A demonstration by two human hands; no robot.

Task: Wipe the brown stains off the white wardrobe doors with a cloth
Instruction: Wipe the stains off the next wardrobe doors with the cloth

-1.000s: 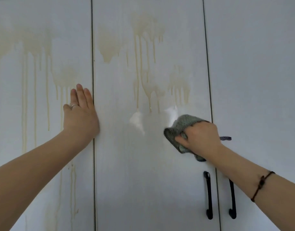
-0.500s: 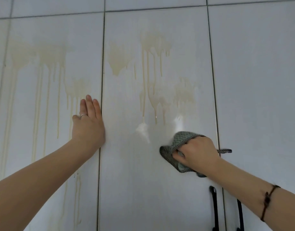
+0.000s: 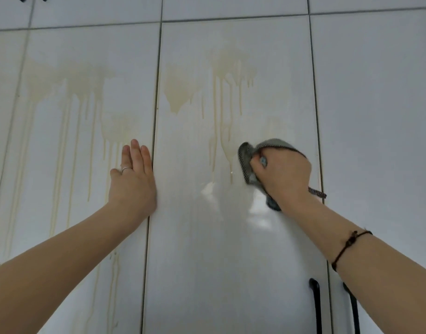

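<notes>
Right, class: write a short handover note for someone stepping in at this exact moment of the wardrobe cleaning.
Left hand: open, flat on the left door near its right edge, holding nothing.
Right hand: grips the grey cloth, pressed to the middle door at the lower ends of the brown drips.
Done: middle door below the cloth looks clean; right door shows no stains.
Left: the drips above the cloth, then the long streaks down the left door.
</notes>
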